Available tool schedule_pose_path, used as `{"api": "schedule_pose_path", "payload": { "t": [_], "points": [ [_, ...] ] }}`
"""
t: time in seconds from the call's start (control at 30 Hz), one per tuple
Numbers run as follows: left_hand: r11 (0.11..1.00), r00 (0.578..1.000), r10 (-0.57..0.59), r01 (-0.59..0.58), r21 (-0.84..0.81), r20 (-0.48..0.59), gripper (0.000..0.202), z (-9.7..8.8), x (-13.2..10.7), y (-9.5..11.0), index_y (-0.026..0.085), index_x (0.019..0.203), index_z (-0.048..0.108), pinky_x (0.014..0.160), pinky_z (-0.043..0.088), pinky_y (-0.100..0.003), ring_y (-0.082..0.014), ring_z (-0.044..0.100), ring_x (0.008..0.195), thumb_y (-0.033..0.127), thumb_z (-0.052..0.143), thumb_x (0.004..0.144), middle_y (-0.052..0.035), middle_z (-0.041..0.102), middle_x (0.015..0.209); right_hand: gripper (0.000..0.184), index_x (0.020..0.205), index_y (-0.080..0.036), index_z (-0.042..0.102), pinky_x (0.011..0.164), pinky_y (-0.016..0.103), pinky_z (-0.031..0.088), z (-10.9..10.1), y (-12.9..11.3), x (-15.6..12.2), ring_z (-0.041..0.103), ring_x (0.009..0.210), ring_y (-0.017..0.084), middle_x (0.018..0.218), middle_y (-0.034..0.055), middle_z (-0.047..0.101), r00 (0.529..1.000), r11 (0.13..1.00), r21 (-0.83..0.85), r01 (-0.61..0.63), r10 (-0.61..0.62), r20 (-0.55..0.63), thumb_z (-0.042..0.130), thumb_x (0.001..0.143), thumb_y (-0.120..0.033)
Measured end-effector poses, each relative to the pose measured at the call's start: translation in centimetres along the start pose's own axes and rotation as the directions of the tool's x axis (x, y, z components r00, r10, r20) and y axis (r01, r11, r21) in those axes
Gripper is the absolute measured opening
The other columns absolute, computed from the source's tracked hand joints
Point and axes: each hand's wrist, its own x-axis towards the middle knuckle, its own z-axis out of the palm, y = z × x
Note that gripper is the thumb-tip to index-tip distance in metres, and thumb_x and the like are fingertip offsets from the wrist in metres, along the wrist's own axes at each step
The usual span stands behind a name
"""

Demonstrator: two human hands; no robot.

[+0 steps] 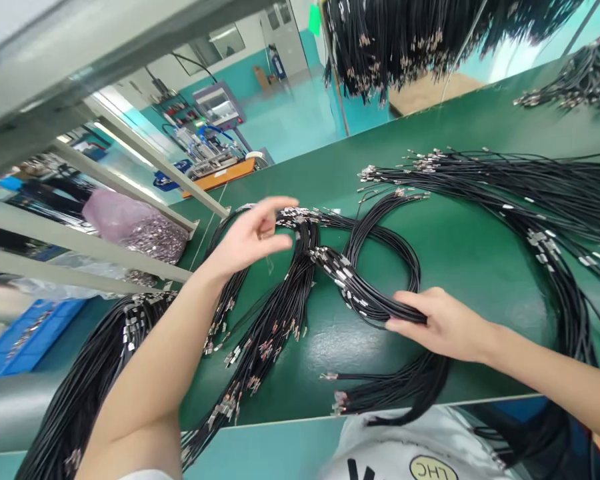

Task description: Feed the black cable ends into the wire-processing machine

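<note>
My right hand (443, 323) is closed round a bundle of thin black cables (365, 293) with white labels and small connector ends. The bundle's labelled end points left, and its other part curls down below the hand to the table's front edge. Over the left part of the table, my left hand (255, 237) is raised with thumb and fingers apart and nothing in it. Just right of and beneath it lies another bundle of black cables (280, 307), fanning out toward the front with bare copper-coloured tips. A looped cable bundle (413, 257) rests behind the held one.
More black cables (530, 180) lie across the right of the green table (490, 293). Cables hang from a rack (405, 40) at the back. At left stand metal frame posts (150, 160), a pink bag (125, 223) and a blue tray (45, 333). A cable bundle (95, 373) drapes over the left edge.
</note>
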Motion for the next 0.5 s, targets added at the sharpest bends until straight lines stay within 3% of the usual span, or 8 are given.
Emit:
{"api": "schedule_pose_path", "payload": {
  "t": [0.07, 0.13, 0.2, 0.23, 0.3, 0.33, 0.4, 0.5],
  "points": [
    [0.994, 0.996, -0.089, 0.086, 0.065, 0.03, 0.077, -1.0, -1.7, -3.0, 0.021, 0.11, 0.069, 0.061, 0.035, -0.02, -0.0127, 0.045, 0.068, 0.024, 0.095, 0.037, 0.0003, 0.059, 0.08, 0.031, 0.078, -0.018, 0.057, 0.05, 0.024, 0.031, -0.9, 0.2, 0.3, 0.043, 0.051, 0.01, 0.059, -0.0033, 0.052, 0.998, 0.98, 0.189, 0.066, -0.064, -0.019, 0.058, 0.092, -0.045],
    [0.978, 0.97, -0.205, 0.199, 0.055, 0.133, 0.072, -0.3, -3.9, -5.7, 0.019, 0.1, 0.07, 0.068, 0.041, -0.023, -0.0172, 0.052, 0.079, 0.028, 0.095, 0.033, -0.0028, 0.064, 0.088, 0.03, 0.077, -0.018, 0.058, 0.05, 0.025, 0.032, -1.3, -0.3, 2.0, 0.043, 0.052, 0.01, 0.061, -0.0025, 0.051, 0.983, 0.917, 0.375, 0.139, -0.083, -0.163, 0.062, 0.09, -0.044],
    [0.942, 0.912, -0.335, 0.331, 0.059, 0.238, 0.051, 0.7, -6.1, -7.6, 0.016, 0.086, 0.069, 0.073, 0.043, -0.025, -0.0183, 0.057, 0.08, 0.04, 0.091, 0.046, -0.0041, 0.065, 0.085, 0.031, 0.077, -0.019, 0.057, 0.045, 0.025, 0.027, -1.3, -1.1, 5.6, 0.036, 0.046, 0.009, 0.055, -0.005, 0.043, 0.932, 0.798, 0.554, 0.239, -0.028, -0.361, 0.06, 0.09, -0.047],
    [0.932, 0.905, -0.363, 0.355, 0.073, 0.222, 0.043, 0.8, -7.0, -8.2, 0.015, 0.076, 0.066, 0.07, 0.043, -0.026, -0.0173, 0.056, 0.073, 0.048, 0.085, 0.055, -0.0035, 0.063, 0.074, 0.033, 0.077, -0.02, 0.055, 0.042, 0.024, 0.023, -1.2, -1.6, 8.1, 0.029, 0.042, 0.008, 0.05, -0.0076, 0.035, 0.906, 0.719, 0.628, 0.297, -0.004, -0.424, 0.059, 0.091, -0.049],
    [0.92, 0.914, -0.387, 0.376, 0.107, 0.119, 0.044, -0.5, -8.3, -8.7, 0.016, 0.064, 0.058, 0.062, 0.04, -0.026, -0.0141, 0.05, 0.059, 0.057, 0.07, 0.072, -0.0003, 0.054, 0.059, 0.035, 0.081, -0.021, 0.053, 0.041, 0.023, 0.019, -0.7, -2.8, 14.3, 0.021, 0.04, 0.007, 0.049, -0.0103, 0.026, 0.886, 0.632, 0.701, 0.329, 0.05, -0.461, 0.054, 0.092, -0.055],
    [0.915, 0.919, -0.39, 0.381, 0.133, 0.053, 0.046, -1.9, -8.5, -8.7, 0.017, 0.06, 0.054, 0.058, 0.038, -0.026, -0.0128, 0.046, 0.054, 0.059, 0.064, 0.076, 0.0009, 0.05, 0.054, 0.038, 0.082, -0.022, 0.051, 0.042, 0.022, 0.02, -0.3, -3.5, 17.7, 0.02, 0.041, 0.007, 0.05, -0.0108, 0.023, 0.883, 0.635, 0.709, 0.307, 0.088, -0.461, 0.05, 0.092, -0.059],
    [0.899, 0.921, -0.381, 0.389, 0.201, -0.078, 0.049, -5.4, -8.3, -8.2, 0.019, 0.054, 0.047, 0.052, 0.035, -0.026, -0.0113, 0.04, 0.046, 0.059, 0.059, 0.079, 0.0028, 0.043, 0.048, 0.048, 0.085, -0.022, 0.049, 0.043, 0.021, 0.026, 0.4, -5.0, 24.1, 0.023, 0.042, 0.008, 0.051, -0.0106, 0.022, 0.877, 0.742, 0.654, 0.15, 0.205, -0.434, 0.041, 0.09, -0.069],
    [0.862, 0.919, -0.297, 0.375, 0.342, -0.26, 0.048, -9.8, -6.9, -6.6, 0.019, 0.049, 0.044, 0.048, 0.036, -0.027, -0.0122, 0.041, 0.041, 0.053, 0.064, 0.077, 0.0033, 0.039, 0.043, 0.051, 0.091, -0.021, 0.05, 0.048, 0.025, 0.036, 1.8, -7.1, 30.6, 0.036, 0.046, 0.011, 0.054, -0.0074, 0.032, 0.887, 0.832, 0.548, 0.085, 0.187, -0.423, 0.027, 0.094, -0.066]
  ]
}}
